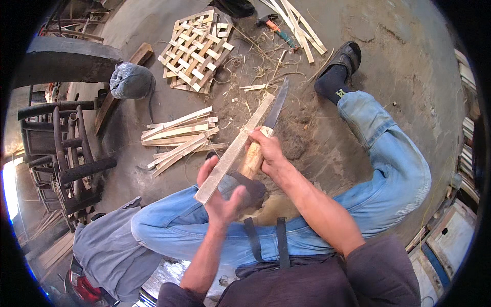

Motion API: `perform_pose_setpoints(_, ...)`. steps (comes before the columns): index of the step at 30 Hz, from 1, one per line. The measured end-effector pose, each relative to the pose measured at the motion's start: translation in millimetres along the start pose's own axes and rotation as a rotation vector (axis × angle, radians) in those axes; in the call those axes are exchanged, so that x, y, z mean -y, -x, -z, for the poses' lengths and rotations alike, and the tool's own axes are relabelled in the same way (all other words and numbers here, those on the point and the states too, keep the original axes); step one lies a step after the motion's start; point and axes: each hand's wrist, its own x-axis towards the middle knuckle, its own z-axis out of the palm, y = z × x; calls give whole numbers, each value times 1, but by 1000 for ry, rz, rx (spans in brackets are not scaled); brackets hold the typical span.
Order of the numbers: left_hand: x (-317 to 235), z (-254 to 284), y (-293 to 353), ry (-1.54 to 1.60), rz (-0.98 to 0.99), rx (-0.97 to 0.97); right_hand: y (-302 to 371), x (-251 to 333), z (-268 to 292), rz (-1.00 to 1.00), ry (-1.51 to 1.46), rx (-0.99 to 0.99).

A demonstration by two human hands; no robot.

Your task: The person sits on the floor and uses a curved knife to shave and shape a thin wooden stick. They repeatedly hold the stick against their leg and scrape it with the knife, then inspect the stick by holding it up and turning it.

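Note:
My right hand point(267, 149) is wrapped round the thick pale wooden handle of a knife point(276, 108), whose dark blade points away from me. A long, flat, pale strip of wood or bamboo point(225, 161) runs alongside the knife, its middle against my right thumb and fingers. Below the strip's near end is my left hand point(221, 202), thumb and fingers spread apart; the strip passes over its palm. Whether the left palm touches the strip I cannot tell. Small shavings point(255, 87) lie on the ground beyond the blade tip.
A woven lattice panel of strips point(197, 53) lies far left of centre, with a pile of cut strips point(179, 135) nearer. Longer strips point(299, 25) and an orange-and-green-handled tool point(279, 33) lie farther off. At left stand a bag-wrapped bundle point(131, 81) and a dark chair point(71, 148).

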Motion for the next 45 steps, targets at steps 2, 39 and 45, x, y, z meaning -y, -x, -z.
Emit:
perform_pose_setpoints(2,-9,-11,8,107,-3,-138,-4,-4,4,13,56,15)
perform_pose_setpoints(39,-38,-40,-150,502,-429,-663,67,40,-18,494,1486,200)
perform_pose_setpoints(45,-42,-28,-154,499,-449,-616,70,50,-25,446,1570,296)
